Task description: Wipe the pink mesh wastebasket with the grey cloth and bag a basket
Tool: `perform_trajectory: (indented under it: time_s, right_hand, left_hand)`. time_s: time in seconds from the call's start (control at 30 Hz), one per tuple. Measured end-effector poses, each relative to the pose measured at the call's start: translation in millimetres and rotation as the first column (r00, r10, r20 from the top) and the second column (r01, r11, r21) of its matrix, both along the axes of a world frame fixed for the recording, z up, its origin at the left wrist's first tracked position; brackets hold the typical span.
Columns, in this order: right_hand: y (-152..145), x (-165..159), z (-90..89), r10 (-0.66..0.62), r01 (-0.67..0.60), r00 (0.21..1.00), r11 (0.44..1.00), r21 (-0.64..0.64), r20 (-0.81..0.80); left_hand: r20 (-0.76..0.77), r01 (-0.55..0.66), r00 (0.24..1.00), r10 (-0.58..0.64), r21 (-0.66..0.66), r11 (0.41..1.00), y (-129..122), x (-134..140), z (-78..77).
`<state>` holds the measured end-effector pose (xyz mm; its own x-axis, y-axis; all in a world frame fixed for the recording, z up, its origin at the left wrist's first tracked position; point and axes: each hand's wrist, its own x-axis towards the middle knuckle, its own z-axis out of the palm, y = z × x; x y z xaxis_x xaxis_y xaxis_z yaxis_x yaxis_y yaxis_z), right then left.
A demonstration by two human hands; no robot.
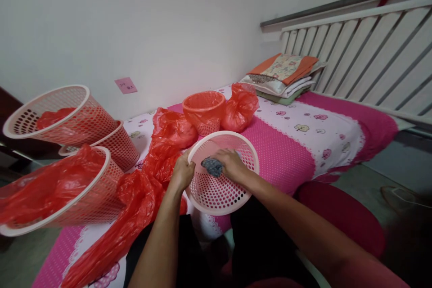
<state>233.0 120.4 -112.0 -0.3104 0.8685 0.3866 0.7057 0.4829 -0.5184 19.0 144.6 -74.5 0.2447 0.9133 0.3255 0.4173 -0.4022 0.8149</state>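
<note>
Plastic basket (216,193) sat rim-gripped by the left hand (183,171), while the right hand (233,165) clutched a gray cloth (212,167). A slack left grip risked tipping the basket

We are seeing open room above the pale basket (221,193), because its wide mouth is facing up. Inside, our right hand (231,164) and the grey cloth (212,167) are occupying the middle, while our left hand (184,172) is covering the left rim. To the left, loose red bags (143,193) are blocking the low path. Behind the rim, a red-lined basket (204,117) and a bunched bag (239,108) are standing in the way. To the right, the bed cover (280,148) is offering flat passage as far as the stacked bedding (283,76).
</note>
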Motion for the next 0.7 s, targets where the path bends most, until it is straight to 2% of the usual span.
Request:
perform_trajectory:
  time_s: [0.07, 0.17, 0.27, 0.37, 0.47, 0.7]
  right_hand:
    - [31, -16, -14.6, 0.022, -0.031, 0.966, 0.999, 0.028, 0.259]
    - [61, -32, -42.8, 0.038, -0.029, 0.840, 0.999, -0.025, 0.541]
    - [70, -36, -70.0, 0.030, 0.043, 0.778, 0.994, -0.100, 0.627]
    - [67, -35, -86.9, 0.012, 0.108, 0.755, 0.984, -0.141, 0.656]
    - [62, -30, -90.6, 0.015, 0.122, 0.744, 0.980, -0.158, 0.668]
    - [36, -16, -78.4, 0.042, 0.089, 0.753, 0.982, -0.164, 0.657]
  left_hand:
    - [-0.010, 0.003, 1.000, -0.002, 0.011, 1.000, 0, -1, -3.0]
    - [-0.024, -0.008, 1.000, 0.008, 0.014, 1.000, 0, -4, -8.6]
    - [-0.029, -0.025, 0.999, 0.025, 0.018, 1.000, -2, -5, -12.8]
    - [-0.032, -0.018, 0.999, 0.019, 0.037, 0.999, -4, -2, -13.4]
    - [-0.026, 0.002, 1.000, -0.001, 0.040, 0.999, -5, 1, -12.0]
    - [-0.044, -0.023, 0.999, 0.024, 0.024, 0.999, -5, 0, -10.2]
